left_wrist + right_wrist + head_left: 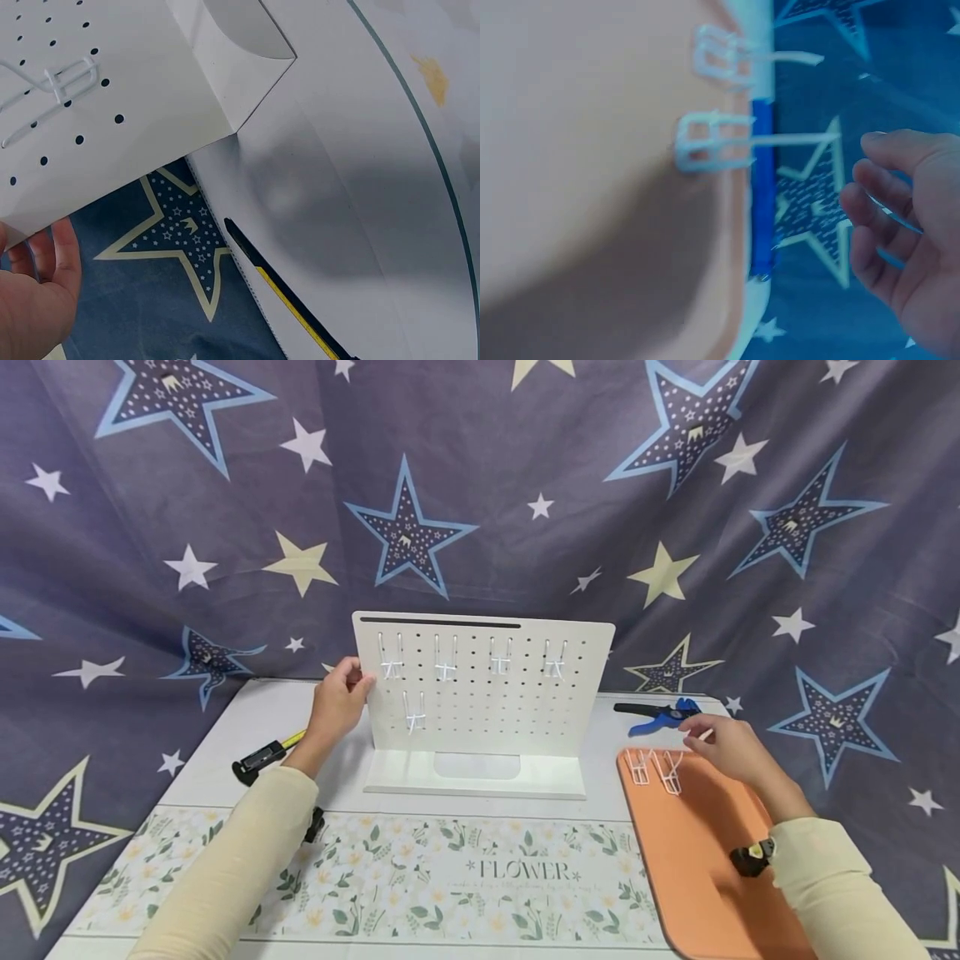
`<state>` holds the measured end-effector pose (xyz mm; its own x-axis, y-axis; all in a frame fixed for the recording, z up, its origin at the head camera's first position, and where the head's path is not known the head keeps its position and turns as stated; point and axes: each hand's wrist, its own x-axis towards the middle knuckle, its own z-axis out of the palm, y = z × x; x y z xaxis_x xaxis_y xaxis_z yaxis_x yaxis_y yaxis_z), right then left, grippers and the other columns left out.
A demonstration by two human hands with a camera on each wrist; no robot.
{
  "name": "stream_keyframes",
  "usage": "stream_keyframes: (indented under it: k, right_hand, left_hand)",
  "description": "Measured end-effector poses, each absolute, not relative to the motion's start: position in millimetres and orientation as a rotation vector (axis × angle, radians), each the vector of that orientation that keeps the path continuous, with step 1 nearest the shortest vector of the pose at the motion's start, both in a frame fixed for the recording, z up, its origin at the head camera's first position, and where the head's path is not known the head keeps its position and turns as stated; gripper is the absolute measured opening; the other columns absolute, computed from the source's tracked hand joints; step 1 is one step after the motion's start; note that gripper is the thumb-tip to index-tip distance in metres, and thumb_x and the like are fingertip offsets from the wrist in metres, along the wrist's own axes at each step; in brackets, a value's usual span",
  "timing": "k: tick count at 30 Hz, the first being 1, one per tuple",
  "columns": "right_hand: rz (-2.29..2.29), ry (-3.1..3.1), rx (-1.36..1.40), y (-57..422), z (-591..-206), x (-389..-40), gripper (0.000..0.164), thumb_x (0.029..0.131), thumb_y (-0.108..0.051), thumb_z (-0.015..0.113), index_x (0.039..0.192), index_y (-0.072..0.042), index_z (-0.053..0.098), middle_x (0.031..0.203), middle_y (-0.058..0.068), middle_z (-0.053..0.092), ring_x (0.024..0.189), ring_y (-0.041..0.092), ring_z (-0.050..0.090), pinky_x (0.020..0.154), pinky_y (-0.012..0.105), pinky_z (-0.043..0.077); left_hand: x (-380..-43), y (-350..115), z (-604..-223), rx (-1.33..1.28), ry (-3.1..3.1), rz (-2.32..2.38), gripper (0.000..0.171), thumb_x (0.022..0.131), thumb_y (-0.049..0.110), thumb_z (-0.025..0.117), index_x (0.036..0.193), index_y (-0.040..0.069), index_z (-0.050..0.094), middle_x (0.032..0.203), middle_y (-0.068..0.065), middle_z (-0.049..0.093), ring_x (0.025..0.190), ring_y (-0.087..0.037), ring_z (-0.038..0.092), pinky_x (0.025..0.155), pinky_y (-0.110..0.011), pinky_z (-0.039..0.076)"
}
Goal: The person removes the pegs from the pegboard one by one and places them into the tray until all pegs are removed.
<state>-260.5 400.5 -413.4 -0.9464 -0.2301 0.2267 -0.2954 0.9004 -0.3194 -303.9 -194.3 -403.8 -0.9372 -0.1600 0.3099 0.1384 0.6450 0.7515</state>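
A white pegboard (pixel 487 718) stands upright on its base at the middle of the table. My left hand (pixel 339 703) grips its left edge, thumb on the front face and fingers behind, as the left wrist view (pixel 37 300) also shows. Several white wire hooks (pixel 446 672) hang on the board, most in its upper row and one lower left. My right hand (pixel 723 745) is above the far end of an orange tray (pixel 675 843), its fingers loosely curled around nothing. Two white wire hooks (pixel 697 142) lie at that end, apart from the hand.
Pliers (pixel 656 718) with blue and black handles lie behind the tray, partly behind my right hand. A black-and-yellow utility knife (pixel 258 762) rests left of the board. A floral mat (pixel 450 893) covers the front of the table; a star-patterned cloth (pixel 480 485) hangs behind.
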Motion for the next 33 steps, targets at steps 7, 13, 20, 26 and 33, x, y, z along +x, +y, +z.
stream_keyframes:
  k: [7, 13, 20, 26, 33]
  right_hand:
    - [0.567, -2.798, 0.433, 370.1, -397.8, -254.0, 0.013, 0.093, -0.012, 0.072, 0.104, -0.007, 0.074, 0.089, 0.008, 0.075, 0.075, 0.014, 0.063, 0.064, 0.029, 0.048]
    - [0.636, -2.763, 0.532, 337.8, -392.1, -251.8, 0.014, 0.093, -0.009, 0.072, 0.106, -0.006, 0.074, 0.090, 0.007, 0.075, 0.077, 0.020, 0.069, 0.066, 0.032, 0.053]
    - [0.697, -2.737, 0.577, 302.1, -391.3, -256.4, 0.014, 0.094, -0.012, 0.071, 0.108, -0.011, 0.075, 0.103, 0.007, 0.076, 0.080, 0.019, 0.069, 0.070, 0.036, 0.054]
    - [0.777, -2.747, 0.600, 273.2, -397.2, -261.1, 0.015, 0.094, -0.013, 0.071, 0.108, -0.010, 0.075, 0.107, 0.008, 0.075, 0.083, 0.019, 0.069, 0.074, 0.036, 0.055]
    - [0.838, -2.752, 0.678, 242.8, -402.8, -264.6, 0.017, 0.095, -0.013, 0.070, 0.110, -0.007, 0.075, 0.103, 0.006, 0.074, 0.083, 0.018, 0.069, 0.071, 0.031, 0.055]
  left_hand:
    - [-302.9, -194.6, -404.2, 0.017, -2.512, -1.187, 0.020, 0.105, 0.019, 0.058, 0.120, 0.005, 0.060, 0.100, -0.014, 0.064, 0.083, -0.024, 0.059, 0.072, -0.031, 0.048]
    - [-302.0, -195.3, -403.9, 0.011, -2.511, -1.176, 0.021, 0.104, 0.019, 0.058, 0.120, 0.005, 0.060, 0.099, -0.014, 0.064, 0.082, -0.024, 0.059, 0.072, -0.031, 0.047]
    - [-301.4, -196.2, -403.3, 0.017, -2.516, -1.181, 0.021, 0.105, 0.020, 0.057, 0.120, 0.005, 0.060, 0.099, -0.014, 0.063, 0.083, -0.024, 0.059, 0.071, -0.030, 0.048]
    - [-301.1, -197.0, -402.2, 0.028, -2.518, -1.192, 0.021, 0.105, 0.020, 0.057, 0.121, 0.006, 0.059, 0.100, -0.014, 0.063, 0.083, -0.024, 0.059, 0.071, -0.030, 0.048]
    - [-303.6, -195.4, -401.9, 0.014, -2.527, -1.208, 0.021, 0.106, 0.020, 0.055, 0.121, 0.006, 0.059, 0.101, -0.014, 0.062, 0.084, -0.025, 0.059, 0.073, -0.031, 0.048]
